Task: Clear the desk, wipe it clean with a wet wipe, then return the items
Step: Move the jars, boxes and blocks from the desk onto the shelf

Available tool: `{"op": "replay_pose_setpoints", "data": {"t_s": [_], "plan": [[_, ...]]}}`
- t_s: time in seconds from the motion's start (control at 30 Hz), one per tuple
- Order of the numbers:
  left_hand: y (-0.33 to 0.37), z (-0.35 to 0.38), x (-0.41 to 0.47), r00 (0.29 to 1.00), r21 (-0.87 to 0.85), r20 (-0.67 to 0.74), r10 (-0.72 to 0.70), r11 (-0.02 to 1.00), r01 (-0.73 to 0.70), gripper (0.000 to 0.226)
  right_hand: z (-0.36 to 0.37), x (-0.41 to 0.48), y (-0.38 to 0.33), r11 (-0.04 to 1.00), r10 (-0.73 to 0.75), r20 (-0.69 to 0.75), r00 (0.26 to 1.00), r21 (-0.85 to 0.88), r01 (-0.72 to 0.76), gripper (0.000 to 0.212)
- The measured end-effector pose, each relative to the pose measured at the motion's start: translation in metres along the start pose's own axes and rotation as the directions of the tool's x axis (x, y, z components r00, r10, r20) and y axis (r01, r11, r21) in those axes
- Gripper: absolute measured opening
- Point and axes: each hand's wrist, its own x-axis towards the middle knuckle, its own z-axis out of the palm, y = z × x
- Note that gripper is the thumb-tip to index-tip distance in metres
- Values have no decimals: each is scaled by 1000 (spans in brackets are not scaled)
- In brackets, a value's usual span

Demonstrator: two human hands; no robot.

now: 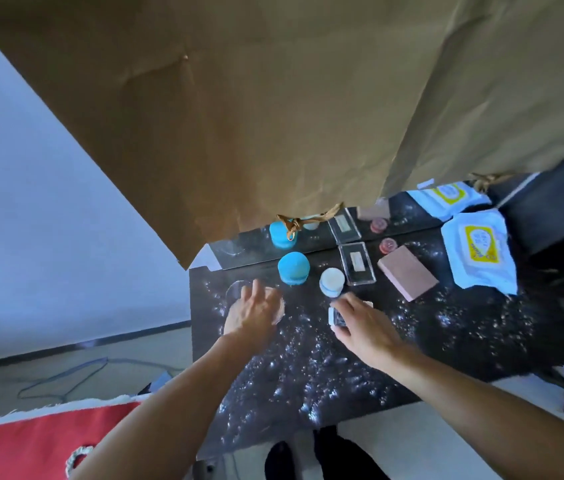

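From my remote seat I see both bare forearms reaching forward over the near edge of the desk (308,375). The left hand (253,311) lies palm down, fingers almost straight and close together, resting on a clear round dish (234,289) near the left edge. The right hand (360,323) is curled and pinches a small white box (334,317) between thumb and fingers, near the desk's middle.

The desk top is dark and glossy, with many white specks. Beside its near left corner, on the floor, are a red cloth (31,441) and a thin cable (66,375).

Just behind the hands stand a low white jar (332,282) and a blue round container (292,268). Toward the right lie a clear flat case (357,263), a pink rectangular block (407,277) and a small red round piece (388,244). The wet wipe pack (479,258), soft, with a yellow label, lies near the far right corner. A mirror (256,244) along the far edge repeats these things. Above hangs a creased brown paper bag (273,116).
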Motion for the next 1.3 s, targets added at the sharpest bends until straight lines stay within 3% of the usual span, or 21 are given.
{"op": "replay_pose_setpoints", "data": {"t_s": [0.23, 0.43, 0.57, 0.97, 1.13, 1.3], "plan": [[68, -33, -21, 963, 113, -61, 264, 960, -256, 68, -29, -88, 24, 971, 232, -90, 969, -33, -236, 32], [167, -54, -15, 888, 172, -99, 450, 886, -430, 77, -61, -163, 91, 898, 433, -204, 878, 11, -440, 36], [247, -63, -8, 831, 199, -85, 550, 827, -527, 77, -79, -215, 151, 822, 566, -202, 799, 61, -567, 40], [492, -40, 25, 783, 151, -126, 609, 792, -592, 84, -129, -349, 342, 757, 650, -221, 728, 103, -645, 43], [557, -56, 59, 753, 132, -206, 625, 780, -611, 83, -147, -360, 404, 770, 632, -268, 727, 119, -626, 43], [601, -60, 116, 770, 135, -209, 603, 797, -588, 82, -160, -339, 458, 774, 632, -240, 737, 145, -617, 44]]}}
